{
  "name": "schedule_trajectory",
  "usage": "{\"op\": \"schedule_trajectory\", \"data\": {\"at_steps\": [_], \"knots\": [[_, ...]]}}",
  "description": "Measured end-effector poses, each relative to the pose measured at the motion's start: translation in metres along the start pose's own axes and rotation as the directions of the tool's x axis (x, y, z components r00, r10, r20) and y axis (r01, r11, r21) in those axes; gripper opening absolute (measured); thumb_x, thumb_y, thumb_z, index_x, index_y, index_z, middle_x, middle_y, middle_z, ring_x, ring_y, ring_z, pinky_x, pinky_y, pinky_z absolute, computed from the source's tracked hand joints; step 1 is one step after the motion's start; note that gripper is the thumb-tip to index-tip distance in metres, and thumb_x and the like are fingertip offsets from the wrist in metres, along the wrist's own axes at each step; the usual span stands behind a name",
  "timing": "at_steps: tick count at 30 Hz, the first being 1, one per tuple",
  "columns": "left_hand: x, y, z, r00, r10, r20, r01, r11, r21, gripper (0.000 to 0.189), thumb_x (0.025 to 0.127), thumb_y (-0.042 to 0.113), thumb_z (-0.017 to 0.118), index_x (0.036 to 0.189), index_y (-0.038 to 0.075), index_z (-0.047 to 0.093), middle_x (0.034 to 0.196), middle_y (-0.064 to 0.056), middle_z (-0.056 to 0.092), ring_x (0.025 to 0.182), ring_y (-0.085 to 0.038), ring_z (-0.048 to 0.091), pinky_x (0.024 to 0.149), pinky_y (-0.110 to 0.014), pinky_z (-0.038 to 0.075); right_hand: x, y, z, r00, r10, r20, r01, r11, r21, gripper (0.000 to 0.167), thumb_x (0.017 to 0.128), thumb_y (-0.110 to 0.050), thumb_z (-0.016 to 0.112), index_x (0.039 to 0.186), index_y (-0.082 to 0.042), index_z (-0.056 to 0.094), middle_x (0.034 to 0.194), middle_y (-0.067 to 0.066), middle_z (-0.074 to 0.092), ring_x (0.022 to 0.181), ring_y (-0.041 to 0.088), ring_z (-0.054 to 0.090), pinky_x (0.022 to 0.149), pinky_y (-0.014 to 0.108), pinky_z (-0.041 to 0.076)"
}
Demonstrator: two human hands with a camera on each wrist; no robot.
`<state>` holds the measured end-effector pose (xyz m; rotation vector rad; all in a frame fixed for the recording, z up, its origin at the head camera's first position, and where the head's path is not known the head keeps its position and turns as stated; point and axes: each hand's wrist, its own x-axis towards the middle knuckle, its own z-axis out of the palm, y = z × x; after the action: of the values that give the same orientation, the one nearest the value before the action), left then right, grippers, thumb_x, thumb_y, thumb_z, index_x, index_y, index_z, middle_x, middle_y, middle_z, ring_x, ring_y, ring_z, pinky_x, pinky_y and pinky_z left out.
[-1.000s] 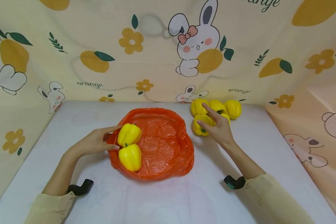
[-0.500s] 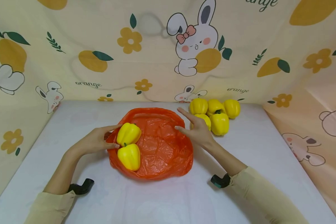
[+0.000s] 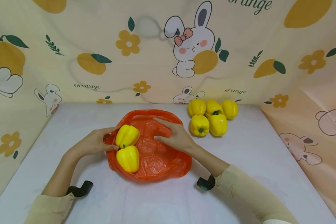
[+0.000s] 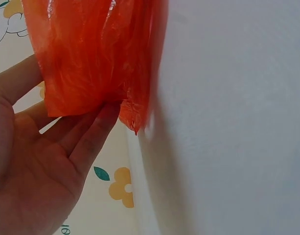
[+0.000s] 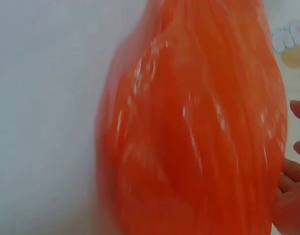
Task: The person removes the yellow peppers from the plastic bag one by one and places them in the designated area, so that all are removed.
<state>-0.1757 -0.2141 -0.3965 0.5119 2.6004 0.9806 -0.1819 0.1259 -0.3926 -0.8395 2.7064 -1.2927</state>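
Observation:
An orange-red plastic bag [image 3: 159, 161] stands wide-mouthed on the table, its rim spread in a ring. Two yellow bell peppers lie inside along its left wall, a rear bell pepper [image 3: 128, 135] and a front bell pepper [image 3: 128, 159]. My left hand [image 3: 96, 143] holds the bag's left rim; in the left wrist view its thumb and fingertips pass behind the thin film [image 4: 91, 54]. My right hand [image 3: 177, 137] hovers over the right half of the bag's mouth with thumb and fingers spread, holding nothing. In the right wrist view the bag's side hides part of that hand [image 5: 291, 200].
Behind and right of the bag, several more yellow bell peppers [image 3: 217, 125] sit grouped near the table's back edge. A patterned cloth [image 3: 148, 68] with rabbits and fruit rises behind and at both sides of the white table [image 3: 162, 202].
My right hand has moved left from the grouped peppers to over the bag, carrying nothing. My left hand has stayed at the bag's left rim, and the peppers have not moved.

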Motion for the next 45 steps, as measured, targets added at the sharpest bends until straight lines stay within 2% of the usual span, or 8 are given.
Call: {"op": "schedule_trajectory", "data": {"at_steps": [1,2,6,11,22,27,35,45], "knots": [[0.0,0.0,0.0,1.0,0.001,-0.003,-0.001,1.0,-0.001,0.085,0.083,0.039,0.08,0.153,0.012,0.04,0.145,-0.016,0.051,0.114,-0.03,0.053,0.095,-0.048,0.054,0.002,-0.002,0.003,1.0,-0.011,0.009,0.011,1.0,0.0,0.065,0.09,-0.035,0.075,0.148,-0.029,0.048,0.125,-0.005,0.066,0.084,0.02,0.057,0.098,0.044,0.05],[0.0,-0.001,0.0,1.0,0.006,-0.005,-0.006,1.0,-0.002,0.085,0.083,0.039,0.08,0.153,0.011,0.04,0.144,-0.016,0.052,0.114,-0.03,0.053,0.095,-0.048,0.054,0.003,-0.004,0.007,1.0,-0.011,0.023,0.011,1.0,0.003,0.065,0.09,-0.035,0.075,0.148,-0.03,0.048,0.128,-0.003,0.066,0.095,0.022,0.058,0.104,0.046,0.046],[-0.001,-0.003,0.0,1.0,0.018,-0.009,-0.018,1.0,-0.008,0.084,0.083,0.039,0.08,0.152,0.01,0.041,0.144,-0.017,0.052,0.115,-0.031,0.054,0.095,-0.049,0.053,0.008,-0.012,0.02,0.997,-0.006,0.077,0.005,1.0,0.016,0.064,0.09,-0.032,0.075,0.148,-0.028,0.048,0.127,0.001,0.066,0.106,0.028,0.059,0.106,0.047,0.044],[-0.002,-0.005,0.001,1.0,0.01,-0.004,-0.01,1.0,0.007,0.085,0.083,0.039,0.08,0.152,0.009,0.041,0.144,-0.018,0.052,0.115,-0.031,0.054,0.095,-0.049,0.053,0.012,-0.017,0.034,0.987,0.017,0.159,-0.015,1.0,-0.017,0.065,0.091,-0.035,0.073,0.15,-0.025,0.046,0.085,0.01,0.065,0.075,0.023,0.057,0.088,0.038,0.053],[0.0,-0.002,-0.001,1.0,0.028,0.012,-0.028,1.0,0.003,0.085,0.084,0.04,0.079,0.152,0.007,0.041,0.145,-0.02,0.051,0.117,-0.034,0.054,0.097,-0.052,0.051,0.024,-0.02,0.052,0.975,0.067,0.213,-0.057,0.997,-0.05,0.067,0.094,-0.035,0.07,0.153,-0.027,0.04,0.124,-0.004,0.066,0.087,0.014,0.059,0.085,0.027,0.053],[0.001,-0.003,0.001,1.0,0.01,0.01,-0.01,1.0,-0.002,0.085,0.084,0.038,0.08,0.152,0.007,0.04,0.143,-0.019,0.052,0.117,-0.033,0.055,0.095,-0.049,0.053,0.03,-0.022,0.057,0.97,0.09,0.225,-0.077,0.995,-0.065,0.07,0.095,-0.036,0.068,0.156,-0.022,0.035,0.109,-0.002,0.067,0.077,0.014,0.058,0.078,0.025,0.053],[0.0,-0.003,0.001,1.0,0.001,0.001,-0.001,1.0,0.0,0.084,0.083,0.036,0.081,0.152,0.008,0.04,0.143,-0.019,0.052,0.117,-0.034,0.055,0.094,-0.049,0.053,0.045,-0.023,0.066,0.968,0.134,0.211,-0.119,0.989,-0.085,0.086,0.09,-0.045,0.072,0.159,-0.023,0.026,0.14,-0.003,0.056,0.105,0.013,0.059,0.095,0.029,0.051],[-0.002,-0.004,-0.001,1.0,0.008,0.007,-0.008,1.0,-0.011,0.083,0.084,0.036,0.08,0.152,0.007,0.04,0.143,-0.02,0.052,0.12,-0.038,0.056,0.094,-0.05,0.053,0.057,-0.026,0.073,0.963,0.147,0.225,-0.127,0.987,-0.1,0.093,0.084,-0.042,0.078,0.158,-0.023,0.026,0.145,-0.001,0.052,0.114,0.013,0.054,0.097,0.029,0.05]]}}
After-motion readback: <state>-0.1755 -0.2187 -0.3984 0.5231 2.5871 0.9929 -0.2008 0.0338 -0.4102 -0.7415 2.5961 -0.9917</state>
